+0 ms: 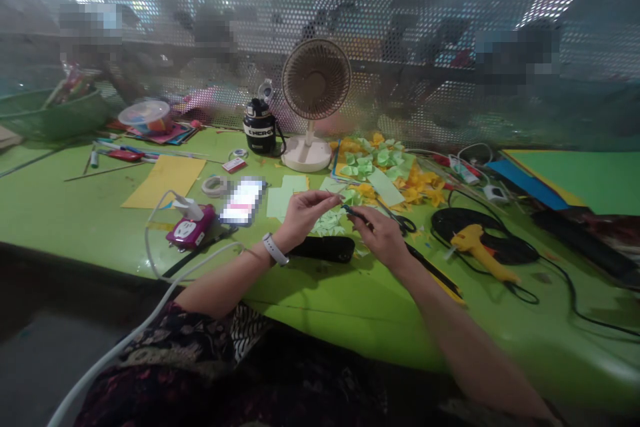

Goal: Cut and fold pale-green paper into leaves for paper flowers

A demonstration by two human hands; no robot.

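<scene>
Left hand (305, 217): clenched in a pinch, thumb against forefinger, on a small pale item (338, 197) too fine to be identified; a white watch (274, 249) is worn on the wrist.
Right hand (381, 238): closed on a slim dark blue tool (356, 213), whose exact kind cannot be told; its tip is directed toward the small pale item.
Held work: the small pale item is kept raised above the surface (60, 213), between the hands, in front of the fan (316, 80).
Nearest paper: a heap of green paper pieces (330, 223) is lying just below the hands, in front of the fan.
Done so far: many folded green and yellow paper pieces (385, 170) are gathered just right of the fan, so a good share appears to be finished.
Apparently remaining: flat pale green paper (285, 197) is lying left of the fan, seemingly unworked.
Tools: scissors (400, 223) and a yellow glue gun (475, 247) are placed to the right, in front of the fan.
Other items: a blurred phone (243, 200) and a pink socket (190, 227) are placed to the left, in front of the fan.
</scene>
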